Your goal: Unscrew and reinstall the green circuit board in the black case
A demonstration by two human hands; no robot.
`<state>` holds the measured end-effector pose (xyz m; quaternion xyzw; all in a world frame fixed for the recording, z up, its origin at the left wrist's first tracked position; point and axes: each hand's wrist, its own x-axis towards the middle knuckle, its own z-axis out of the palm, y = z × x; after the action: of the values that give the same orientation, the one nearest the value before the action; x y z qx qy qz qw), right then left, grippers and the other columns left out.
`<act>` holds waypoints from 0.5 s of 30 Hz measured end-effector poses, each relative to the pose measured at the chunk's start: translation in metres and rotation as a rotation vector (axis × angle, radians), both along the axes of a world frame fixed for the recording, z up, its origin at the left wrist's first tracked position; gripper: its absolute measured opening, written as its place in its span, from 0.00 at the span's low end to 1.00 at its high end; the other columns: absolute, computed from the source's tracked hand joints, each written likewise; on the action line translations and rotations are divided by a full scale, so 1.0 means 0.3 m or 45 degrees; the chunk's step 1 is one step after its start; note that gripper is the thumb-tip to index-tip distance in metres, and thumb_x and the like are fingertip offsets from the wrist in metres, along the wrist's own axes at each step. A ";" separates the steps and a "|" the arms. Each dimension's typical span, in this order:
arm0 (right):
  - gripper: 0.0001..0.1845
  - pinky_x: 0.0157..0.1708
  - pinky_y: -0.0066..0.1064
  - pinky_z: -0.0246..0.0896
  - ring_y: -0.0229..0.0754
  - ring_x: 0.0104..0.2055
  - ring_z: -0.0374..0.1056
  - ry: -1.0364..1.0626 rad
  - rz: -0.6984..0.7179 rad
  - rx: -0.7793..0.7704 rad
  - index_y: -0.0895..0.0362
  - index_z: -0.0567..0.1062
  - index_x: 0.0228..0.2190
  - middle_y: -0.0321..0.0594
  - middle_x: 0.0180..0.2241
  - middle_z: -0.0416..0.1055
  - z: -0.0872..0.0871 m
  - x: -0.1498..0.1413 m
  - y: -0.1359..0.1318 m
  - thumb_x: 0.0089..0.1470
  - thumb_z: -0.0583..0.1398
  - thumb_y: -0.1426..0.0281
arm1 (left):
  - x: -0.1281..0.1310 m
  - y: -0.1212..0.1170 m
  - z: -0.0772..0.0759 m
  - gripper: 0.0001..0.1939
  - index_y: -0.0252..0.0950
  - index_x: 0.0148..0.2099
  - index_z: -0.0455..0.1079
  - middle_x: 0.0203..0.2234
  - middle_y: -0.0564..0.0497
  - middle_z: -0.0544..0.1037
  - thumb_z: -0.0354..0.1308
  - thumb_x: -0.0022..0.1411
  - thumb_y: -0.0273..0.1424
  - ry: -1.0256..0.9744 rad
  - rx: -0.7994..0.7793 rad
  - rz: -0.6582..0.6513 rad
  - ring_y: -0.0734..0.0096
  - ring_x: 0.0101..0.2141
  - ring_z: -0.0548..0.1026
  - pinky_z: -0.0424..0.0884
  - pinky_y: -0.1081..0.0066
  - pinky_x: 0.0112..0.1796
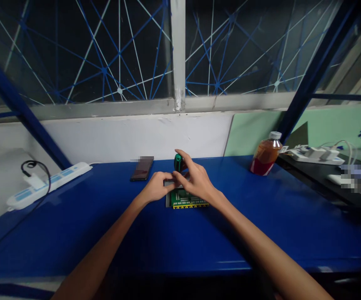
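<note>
A: Step shown?
B: Apparently screwdriving: right hand point(196, 178) holds the green screwdriver point(178, 161) upright over the circuit board point(183, 200) on the bench point(230, 233); left hand point(154, 187) alongside, grip unclear.
A: Next move?
B: Calls for steady alignment.

a green circuit board point(188, 200) with a yellow near edge lies on a blue table point(155, 246). above the board's far part, the right hand point(197, 178) holds a green-handled tool point(178, 162) upright; the left hand point(154, 186) is at the board's left side, its thumb and fingers close by the tool. beyond the board to the left lies a dark phone point(142, 169); well left of the board, a white power strip point(64, 175) with a black cable point(49, 177). right of the board and beyond it stands a red-labelled bottle point(264, 156).
</note>
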<state>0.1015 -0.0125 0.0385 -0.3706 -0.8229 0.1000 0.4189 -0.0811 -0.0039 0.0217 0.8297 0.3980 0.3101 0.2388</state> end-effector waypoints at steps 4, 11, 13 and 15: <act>0.33 0.31 0.34 0.62 0.44 0.33 0.69 0.007 0.013 -0.010 0.52 0.51 0.62 0.42 0.37 0.73 -0.002 -0.001 0.001 0.57 0.53 0.65 | 0.006 0.003 -0.007 0.08 0.34 0.37 0.78 0.34 0.48 0.81 0.61 0.56 0.31 -0.029 0.058 0.063 0.61 0.38 0.76 0.68 0.67 0.41; 0.35 0.31 0.35 0.62 0.45 0.32 0.69 -0.013 -0.002 0.017 0.52 0.50 0.62 0.41 0.35 0.73 0.001 -0.001 -0.003 0.56 0.54 0.63 | 0.005 -0.002 0.000 0.10 0.33 0.36 0.78 0.32 0.47 0.81 0.57 0.59 0.31 -0.001 0.035 -0.012 0.63 0.35 0.77 0.69 0.68 0.39; 0.34 0.29 0.34 0.61 0.43 0.30 0.69 -0.008 -0.003 0.004 0.53 0.51 0.62 0.41 0.35 0.73 0.003 0.000 -0.002 0.56 0.53 0.64 | 0.006 -0.005 0.000 0.09 0.33 0.37 0.78 0.33 0.47 0.80 0.58 0.57 0.31 0.049 0.087 0.033 0.62 0.35 0.76 0.68 0.68 0.39; 0.34 0.29 0.34 0.61 0.43 0.29 0.68 -0.006 -0.001 -0.005 0.53 0.51 0.62 0.41 0.35 0.73 0.004 0.001 -0.002 0.56 0.53 0.64 | 0.009 -0.006 -0.002 0.08 0.33 0.36 0.78 0.33 0.46 0.80 0.59 0.56 0.30 0.072 0.135 0.080 0.62 0.36 0.76 0.68 0.68 0.39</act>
<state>0.1017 -0.0132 0.0396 -0.3718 -0.8237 0.1005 0.4162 -0.0785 -0.0057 0.0210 0.8366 0.4136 0.3146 0.1735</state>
